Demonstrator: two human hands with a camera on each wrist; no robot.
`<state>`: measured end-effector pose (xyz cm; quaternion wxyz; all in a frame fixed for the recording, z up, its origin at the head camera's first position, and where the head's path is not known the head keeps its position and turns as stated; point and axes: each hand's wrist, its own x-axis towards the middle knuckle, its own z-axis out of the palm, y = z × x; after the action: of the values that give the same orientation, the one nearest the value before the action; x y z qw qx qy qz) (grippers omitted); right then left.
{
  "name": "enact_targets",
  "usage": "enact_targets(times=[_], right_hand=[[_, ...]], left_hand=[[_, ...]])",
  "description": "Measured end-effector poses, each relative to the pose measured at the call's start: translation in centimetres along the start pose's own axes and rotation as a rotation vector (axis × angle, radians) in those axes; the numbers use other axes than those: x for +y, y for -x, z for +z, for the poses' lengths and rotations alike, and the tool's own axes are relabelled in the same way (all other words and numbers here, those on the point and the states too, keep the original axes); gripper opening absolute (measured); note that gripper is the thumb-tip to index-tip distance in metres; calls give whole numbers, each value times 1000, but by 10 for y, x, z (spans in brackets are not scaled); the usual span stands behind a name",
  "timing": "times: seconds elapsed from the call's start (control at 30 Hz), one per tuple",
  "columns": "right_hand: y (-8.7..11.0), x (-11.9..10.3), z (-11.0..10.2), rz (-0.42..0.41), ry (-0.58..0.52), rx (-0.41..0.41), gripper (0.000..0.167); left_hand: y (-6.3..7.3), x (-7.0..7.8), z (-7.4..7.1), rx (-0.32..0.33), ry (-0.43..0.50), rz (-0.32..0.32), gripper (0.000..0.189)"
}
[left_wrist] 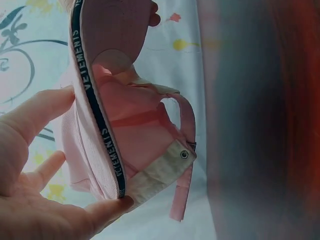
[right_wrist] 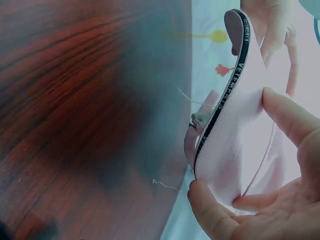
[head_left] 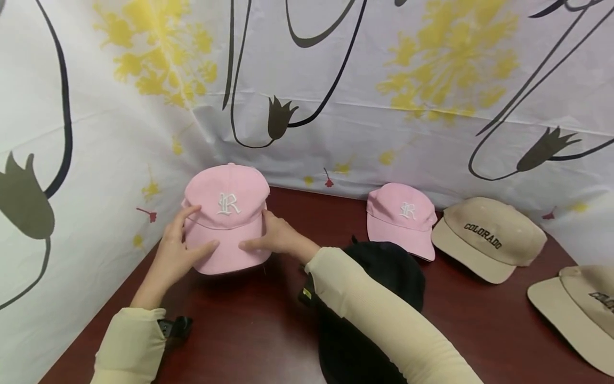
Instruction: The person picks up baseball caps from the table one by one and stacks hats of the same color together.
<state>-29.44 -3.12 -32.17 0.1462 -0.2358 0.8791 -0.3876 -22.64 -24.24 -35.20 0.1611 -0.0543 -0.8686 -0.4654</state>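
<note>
Both hands hold a pink baseball cap with a white letter R on its front, brim facing the person. My left hand grips its left side, thumb over the brim. On the opposite side my right hand grips the cap, its thumb also on the brim. The left wrist view shows the cap's inside, with a dark VETEMENTS tape along the brim edge and a pink strap with a buckle at the back. In the right wrist view, fingers pinch the brim's side.
A black cap lies partly hidden under the right forearm. Further right on the dark red table are a second pink cap and two beige caps. Flower-printed cloth hangs behind and along the left side.
</note>
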Motion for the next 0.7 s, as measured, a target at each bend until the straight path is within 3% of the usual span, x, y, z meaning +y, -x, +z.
enact_targets(times=[0.27, 0.7], right_hand=[[17, 3, -7, -9, 25, 53, 90], [40, 8, -11, -14, 25, 35, 91]], left_hand=[[1, 12, 3, -51, -24, 16, 78], [5, 18, 8, -107, 27, 53, 76]])
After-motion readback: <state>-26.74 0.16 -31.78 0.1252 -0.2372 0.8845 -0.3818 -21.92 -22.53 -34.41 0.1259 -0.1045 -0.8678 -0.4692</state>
